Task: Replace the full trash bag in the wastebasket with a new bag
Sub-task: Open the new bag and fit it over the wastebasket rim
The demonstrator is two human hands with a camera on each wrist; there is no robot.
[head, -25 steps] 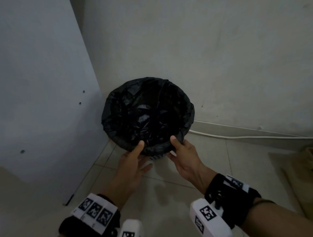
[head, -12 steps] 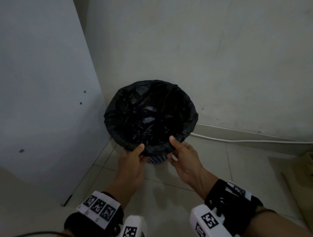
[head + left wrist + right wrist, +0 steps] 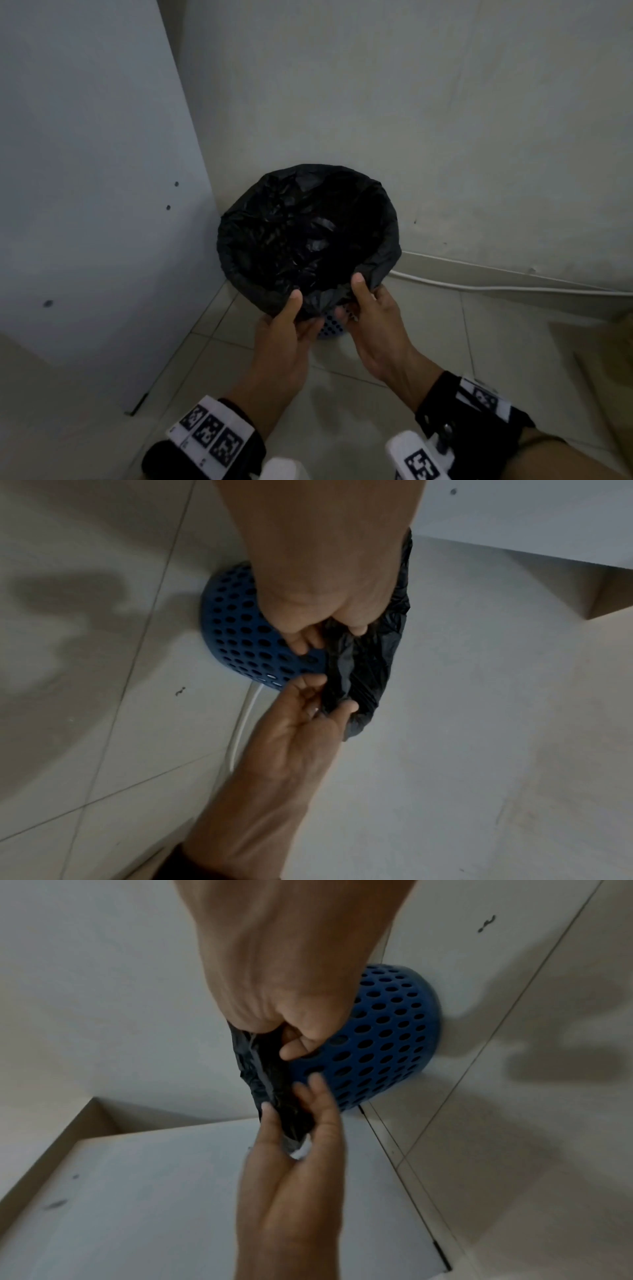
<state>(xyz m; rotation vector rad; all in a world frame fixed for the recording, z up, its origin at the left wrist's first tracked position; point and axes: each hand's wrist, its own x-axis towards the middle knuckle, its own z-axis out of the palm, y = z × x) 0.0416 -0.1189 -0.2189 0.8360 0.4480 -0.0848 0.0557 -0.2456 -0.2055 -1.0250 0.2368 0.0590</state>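
A pale tiled floor (image 3: 394, 404) carries the blue perforated wastebasket (image 3: 240, 639), which stands in the corner. A white cable (image 3: 513, 287) lies on the floor along the wall, running behind the wastebasket.

The trash bag (image 3: 308, 236) is thin black plastic film, crinkled and faintly glossy, bunched between the fingers (image 3: 349, 706). Just beyond the fingertips, the wastebasket (image 3: 383, 1042) is matt blue plastic, perforated with round holes. The floor (image 3: 411, 342) beneath is smooth pale tile with a dull sheen.
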